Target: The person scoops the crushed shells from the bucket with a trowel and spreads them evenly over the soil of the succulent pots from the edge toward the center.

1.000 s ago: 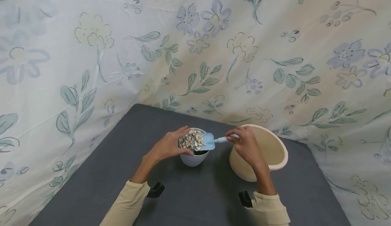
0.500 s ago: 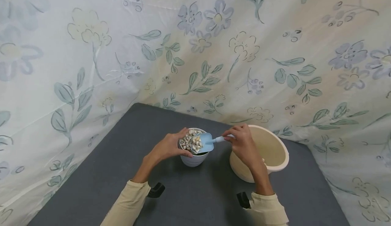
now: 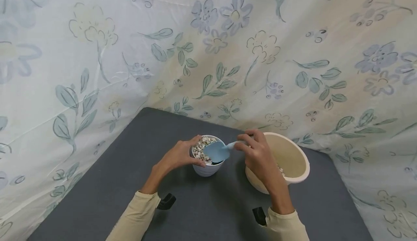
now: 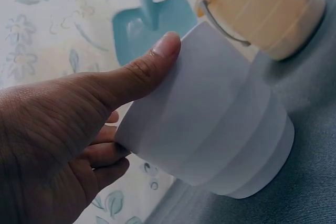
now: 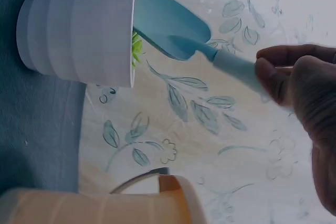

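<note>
Now right hand (image 3: 260, 154) pinches scoop (image 3: 217, 151), blade pointing left; left hand (image 3: 179, 156) grips pot (image 3: 207, 168).

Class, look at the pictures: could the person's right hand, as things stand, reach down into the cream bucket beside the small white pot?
Probably yes. The right hand hovers by the open-topped cream bucket, but its fingers are holding the blue scoop.
</note>
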